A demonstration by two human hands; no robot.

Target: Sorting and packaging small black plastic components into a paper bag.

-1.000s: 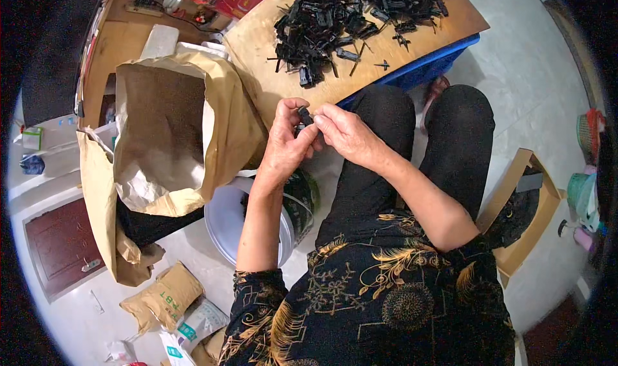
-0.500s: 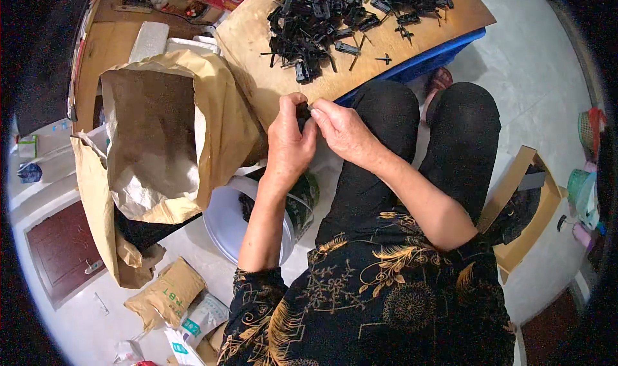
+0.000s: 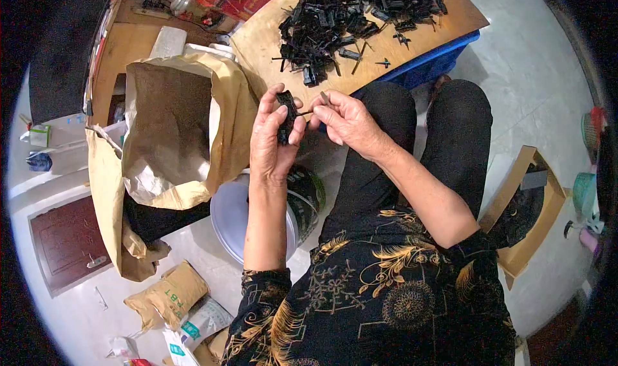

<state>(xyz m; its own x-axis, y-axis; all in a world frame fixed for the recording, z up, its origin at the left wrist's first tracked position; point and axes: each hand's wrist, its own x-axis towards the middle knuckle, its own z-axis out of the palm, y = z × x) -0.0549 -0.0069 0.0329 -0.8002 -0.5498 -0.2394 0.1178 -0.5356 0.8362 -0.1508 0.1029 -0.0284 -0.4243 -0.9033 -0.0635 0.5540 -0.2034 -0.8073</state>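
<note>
My left hand (image 3: 270,134) is closed round a black plastic part (image 3: 286,116), holding it upright between thumb and fingers. My right hand (image 3: 344,120) pinches a thin dark stick-like piece (image 3: 305,113) that reaches to the part's right side; whether the two are joined I cannot tell. A small flat greyish tip (image 3: 324,98) pokes up from the right fingers, its kind unclear. Just beyond both hands, a heap of similar black plastic parts (image 3: 328,25) with thin stems lies on the wooden tabletop (image 3: 257,41).
A large open paper sack (image 3: 232,131) stands at the left, beside a white bucket (image 3: 225,221) below my left forearm. Paper packages (image 3: 170,295) lie on the floor at lower left. An open cardboard box (image 3: 515,253) with black contents sits at the right.
My hands have drawn slightly apart and the left has opened up its grip, so the black part shows more. The view has shifted a little.
</note>
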